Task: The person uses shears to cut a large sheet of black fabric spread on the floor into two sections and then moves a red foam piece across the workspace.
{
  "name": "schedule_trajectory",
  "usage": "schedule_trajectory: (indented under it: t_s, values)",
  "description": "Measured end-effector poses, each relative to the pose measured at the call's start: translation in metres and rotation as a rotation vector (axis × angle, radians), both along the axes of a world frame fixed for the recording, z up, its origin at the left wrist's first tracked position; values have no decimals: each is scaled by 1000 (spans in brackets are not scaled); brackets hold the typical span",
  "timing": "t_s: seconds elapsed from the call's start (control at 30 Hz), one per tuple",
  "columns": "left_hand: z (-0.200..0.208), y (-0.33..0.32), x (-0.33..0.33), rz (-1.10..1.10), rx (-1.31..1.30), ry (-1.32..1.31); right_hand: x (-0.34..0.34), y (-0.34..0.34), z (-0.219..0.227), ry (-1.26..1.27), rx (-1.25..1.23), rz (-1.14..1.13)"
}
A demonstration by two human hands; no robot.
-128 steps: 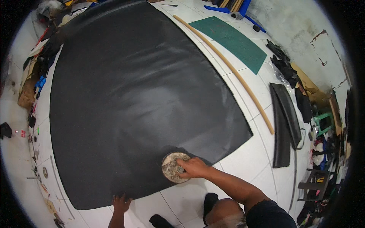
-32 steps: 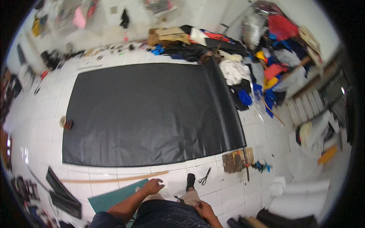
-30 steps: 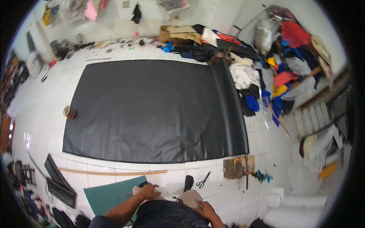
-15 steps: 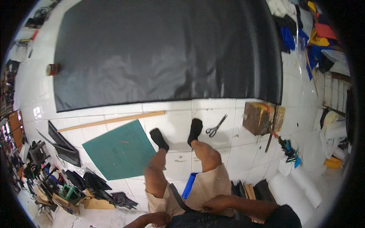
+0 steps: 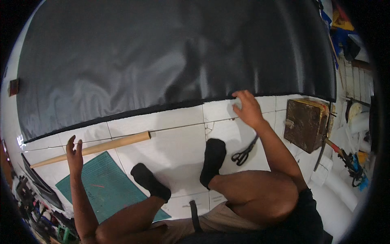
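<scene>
A wide sheet of black leather-like material covers the floor ahead of my feet. My right hand is at its near edge, thumb and fingers apart, with the fingertips at the border; whether they touch it I cannot tell. My left hand is over the long tan cardboard tube, fingers apart and nothing held. Beneath the left forearm lies a green cutting mat. Black-handled scissors rest on the tiles between my right foot and right forearm.
A worn, rusty box stands at the right, with a dark bar beside it. White rolls lie behind it at the lower right. A small dark block sits at the sheet's left edge. Black flat pieces lean at the left.
I have gone from standing to a low crouch. Both hands have moved from my waist outward and forward, the right to the sheet's edge, the left above the tube.
</scene>
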State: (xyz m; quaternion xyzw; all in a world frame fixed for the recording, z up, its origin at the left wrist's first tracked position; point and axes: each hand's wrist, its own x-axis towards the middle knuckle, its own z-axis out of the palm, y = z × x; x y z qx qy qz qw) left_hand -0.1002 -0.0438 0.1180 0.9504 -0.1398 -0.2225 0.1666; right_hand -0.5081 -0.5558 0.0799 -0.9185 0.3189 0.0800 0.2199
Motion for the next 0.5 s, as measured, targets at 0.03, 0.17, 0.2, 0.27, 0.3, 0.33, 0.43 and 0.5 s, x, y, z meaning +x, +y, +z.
schedule_trajectory:
  t_s: [0.03, 0.17, 0.2, 0.27, 0.3, 0.33, 0.43, 0.5]
  values:
    - [-20, 17, -2, -12, 15, 6, -4, 10, -11, 3, -74, 39]
    - [-67, 70, 22, 66, 14, -18, 5, 18, -34, -148, -271, 83]
    - [-75, 79, 38, 26, 16, -127, 12, 12, -42, -191, -299, 138]
    - [-90, 56, 47, 9, -33, -280, 1, 7, -62, -211, -346, 237]
    - [-91, 47, 56, 32, -51, -328, 6, 10, -62, -219, -381, 284]
    - [-93, 44, 61, 64, -66, -378, 13, 12, -58, -226, -384, 313]
    - [-99, 7, 69, -4, 143, -382, 20, 10, -45, -189, -413, 380]
    - [-101, -13, 63, -87, 315, -266, 6, 6, -50, -110, -441, 402]
